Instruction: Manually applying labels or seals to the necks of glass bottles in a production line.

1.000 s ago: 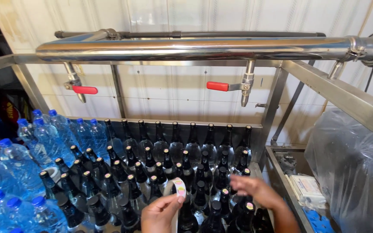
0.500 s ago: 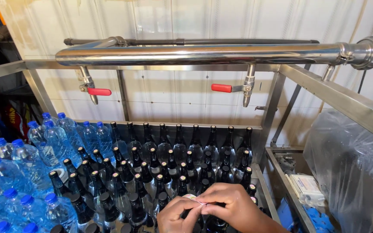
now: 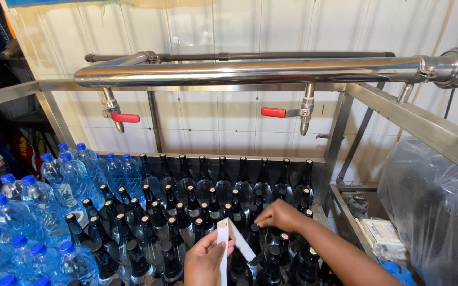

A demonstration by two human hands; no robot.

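White label strip [image 3: 222, 249] held over dark glass bottles [image 3: 197, 201].
Left hand [image 3: 203, 259] pinches the strip, round yellow-pink sticker on top; right hand [image 3: 279, 216] rests fingers closed on bottle tops. Blue-capped clear bottles [image 3: 22, 212] at nine o'clock.

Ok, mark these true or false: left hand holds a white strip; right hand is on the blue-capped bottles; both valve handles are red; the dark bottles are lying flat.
1. The left hand holds a white strip. True.
2. The right hand rests on the blue-capped bottles. False: it is among the dark bottles.
3. Both valve handles are red. True.
4. The dark bottles lie flat. False: they stand upright.
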